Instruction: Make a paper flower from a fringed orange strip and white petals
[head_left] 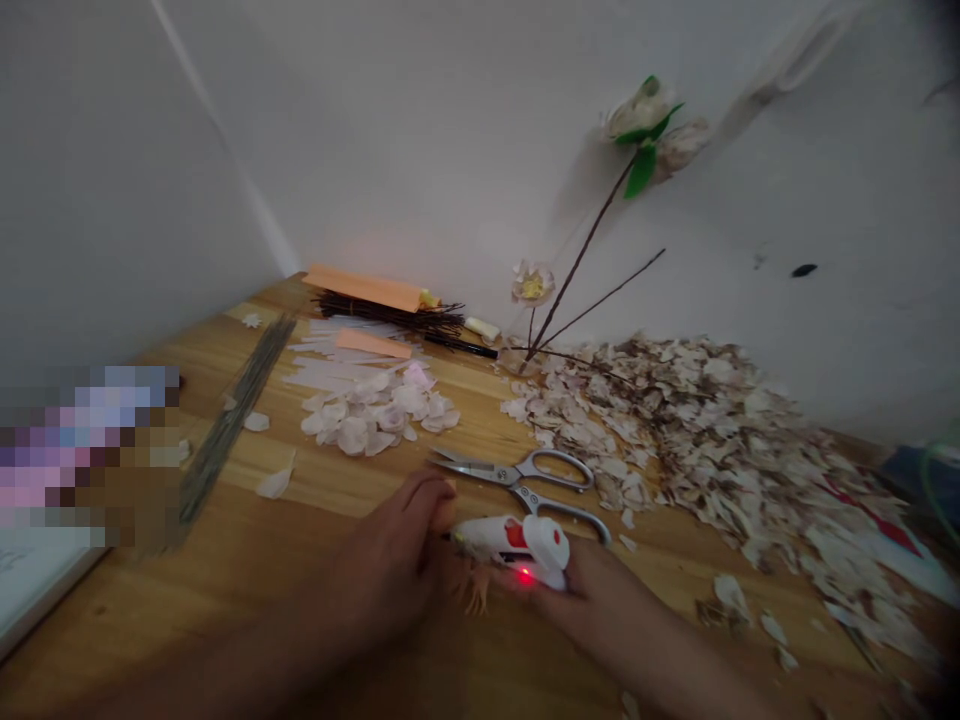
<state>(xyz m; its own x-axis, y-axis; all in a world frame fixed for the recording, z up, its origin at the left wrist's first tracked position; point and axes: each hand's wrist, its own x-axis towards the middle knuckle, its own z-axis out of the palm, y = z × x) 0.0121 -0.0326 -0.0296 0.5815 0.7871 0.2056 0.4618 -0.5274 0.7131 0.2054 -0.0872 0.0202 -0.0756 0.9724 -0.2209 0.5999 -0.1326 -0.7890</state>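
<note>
My right hand [577, 580] is wrapped round a white hot glue gun [506, 535] with red parts and a glowing red light. Its nozzle points left, close to my left hand [409, 530]. The fingers of that hand are pinched together at a piece of fringed orange paper [475, 588], whose thin strips hang below the nozzle; my fingers hide the rest of it. Just beyond both hands lie metal scissors [514, 475], blades spread a little and pointing left. A pile of pale petals [367, 415] rests on the wooden table behind them.
A large heap of dried petals [697, 410] covers the right side. Along the wall are dark stems [390, 310], orange paper [367, 287] and a black pen [461, 346]. Thin wires [236, 420] lie left. A stemmed flower [641, 115] stands against the wall.
</note>
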